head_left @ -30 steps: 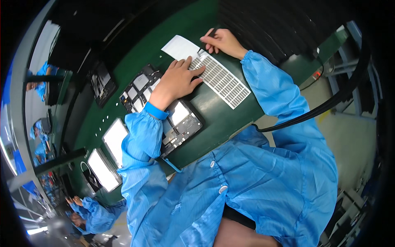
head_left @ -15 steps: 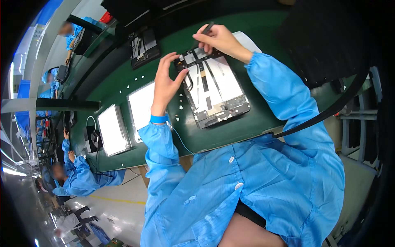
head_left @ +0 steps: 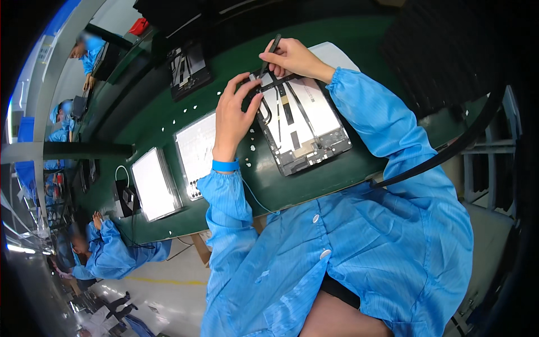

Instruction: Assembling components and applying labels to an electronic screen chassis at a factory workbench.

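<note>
An opened tablet (head_left: 307,115) lies on the green bench in front of me, its silvery inside, black flex strips and circuit boards facing up. My left hand (head_left: 236,106) is at its far left corner, fingers bent and thumb apart from them, fingertips touching the edge. Between the fingers and thumb of my right hand (head_left: 289,58) are slim black tweezers (head_left: 272,50), held steeply. They point down at the tablet's far end, close to my left fingertips. The exact spot under their tip is too small to make out. A blue wrist strap (head_left: 225,165) with a thin cord circles my left wrist.
Left of the tablet lie a white sheet-like panel (head_left: 196,146) and a stack of white panels (head_left: 154,182). Another opened tablet (head_left: 188,70) sits farther back. White scraps dot the bench (head_left: 269,191). A black strap (head_left: 449,151) crosses at right. Co-workers in blue sit at left.
My left fingers have moved in closer to the tweezers over the tablet's far corner. The tweezers stand steeper, and my right hand has shifted slightly left relative to the tablet.
</note>
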`<state>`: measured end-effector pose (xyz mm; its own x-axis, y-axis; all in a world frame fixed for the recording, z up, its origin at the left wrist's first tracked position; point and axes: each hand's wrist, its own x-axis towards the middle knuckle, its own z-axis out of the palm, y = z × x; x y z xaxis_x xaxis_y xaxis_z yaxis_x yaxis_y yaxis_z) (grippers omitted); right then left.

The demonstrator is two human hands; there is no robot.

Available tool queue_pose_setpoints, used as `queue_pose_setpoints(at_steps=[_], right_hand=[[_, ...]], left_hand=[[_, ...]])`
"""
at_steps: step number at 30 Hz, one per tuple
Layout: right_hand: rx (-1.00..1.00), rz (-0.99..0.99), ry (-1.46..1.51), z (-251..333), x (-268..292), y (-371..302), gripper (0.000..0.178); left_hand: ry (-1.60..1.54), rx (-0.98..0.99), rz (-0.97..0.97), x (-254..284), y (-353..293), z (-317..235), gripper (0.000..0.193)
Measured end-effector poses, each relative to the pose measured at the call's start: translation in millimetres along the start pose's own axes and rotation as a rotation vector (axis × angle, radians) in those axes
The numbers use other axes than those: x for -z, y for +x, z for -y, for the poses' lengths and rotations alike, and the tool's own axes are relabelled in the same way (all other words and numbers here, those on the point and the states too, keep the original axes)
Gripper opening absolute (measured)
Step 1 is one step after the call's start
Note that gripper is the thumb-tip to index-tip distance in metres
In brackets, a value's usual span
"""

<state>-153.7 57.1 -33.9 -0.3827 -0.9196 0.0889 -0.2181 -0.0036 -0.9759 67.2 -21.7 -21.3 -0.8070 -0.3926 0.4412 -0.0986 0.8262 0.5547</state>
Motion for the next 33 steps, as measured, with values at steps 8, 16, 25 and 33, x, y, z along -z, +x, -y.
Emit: queue_pose_setpoints(at_steps=[8, 16, 25, 33], right_hand=[[0.274, -0.2, 0.09, 12.3, 68.9, -21.7, 0.021], [0.28, -0.293, 0.119, -24.7, 131.9, -81.8, 0.021], [0.24, 0.062, 0.023, -3.7, 20.9, -10.1, 0.022], [0.133, 0.148, -0.059, -1.0, 17.7, 3.0, 0.025]], left_hand=[[0.318, -0.281, 0.136, 13.5, 16.8, -3.9, 0.021], [-0.007, -0.026, -0.049, 3.6, 17.8, 14.1, 0.029], [-0.114, 0.08, -0.152, -27.6, 1.6, 2.8, 0.045], [-0.219, 0.103, -0.191, -33.3, -3.5, 9.5, 0.046]])
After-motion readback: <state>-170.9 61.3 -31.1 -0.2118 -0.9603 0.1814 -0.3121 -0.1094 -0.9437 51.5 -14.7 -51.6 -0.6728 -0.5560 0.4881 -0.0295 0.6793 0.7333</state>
